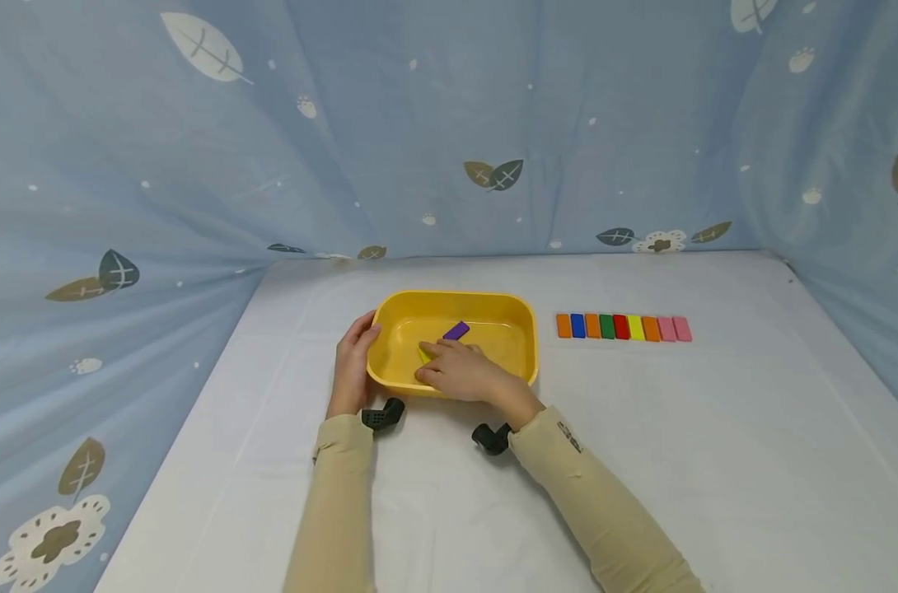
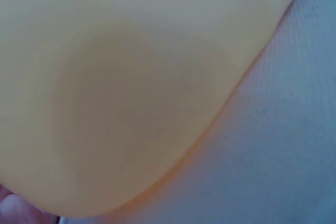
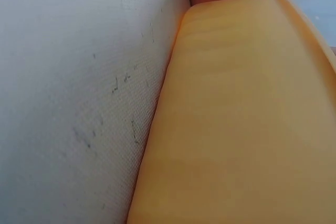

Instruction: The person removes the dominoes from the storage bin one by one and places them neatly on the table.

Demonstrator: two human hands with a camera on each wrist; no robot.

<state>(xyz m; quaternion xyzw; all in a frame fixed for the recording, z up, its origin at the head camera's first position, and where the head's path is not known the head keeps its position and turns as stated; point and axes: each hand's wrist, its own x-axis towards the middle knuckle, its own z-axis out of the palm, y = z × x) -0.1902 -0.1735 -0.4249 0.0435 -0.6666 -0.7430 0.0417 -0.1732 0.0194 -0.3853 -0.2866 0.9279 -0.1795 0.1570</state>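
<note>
A yellow plastic tub sits on the white table. My left hand holds its left end, with fingers against the rim. In the left wrist view, part of a hand shows beside the tub's wall. My right hand reaches over the near rim and pinches a yellow tile inside, partly hidden by the fingers. Close by, a purple tile lies on the tub's floor. The right wrist view shows mostly the tub's outer wall.
Right of the tub, a row of several coloured tiles lies side by side: orange, blue, green, red, yellow and pink. Black devices are worn at both wrists. A blue leaf-patterned curtain hangs behind and beside the table.
</note>
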